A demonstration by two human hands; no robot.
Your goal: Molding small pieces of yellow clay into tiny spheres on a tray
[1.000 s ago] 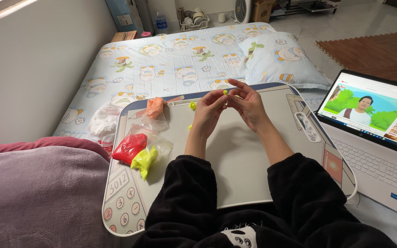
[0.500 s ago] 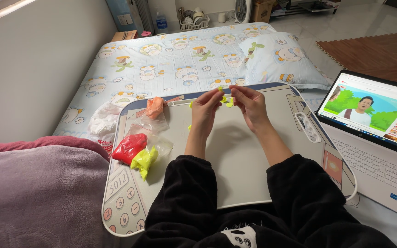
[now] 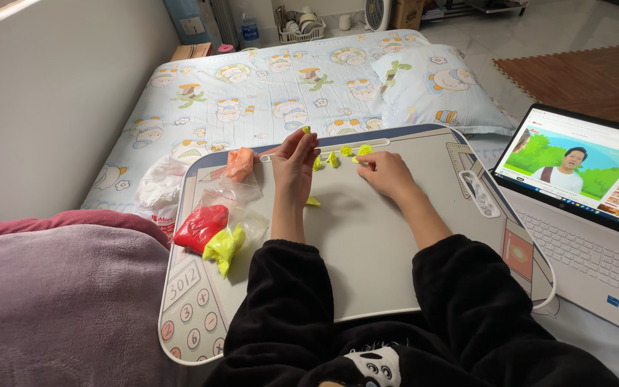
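1. A bed with a cartoon-print sheet (image 3: 252, 107) holds a grey lap tray (image 3: 395, 251); an open laptop (image 3: 582, 215) sits to the right.
2. The person's hands, half a second ago raised together over the tray, have now parted.
3. The right hand (image 3: 385, 174) has dropped flat onto the tray, fingers together beside a row of small yellow clay pieces (image 3: 345, 154).
4. The left hand (image 3: 294, 163) stays lifted, fingertips pinched on a tiny yellow bit (image 3: 306, 130).
5. Bagged red clay (image 3: 200, 228), yellow clay (image 3: 225, 246) and orange clay (image 3: 239, 163) lie at the left.
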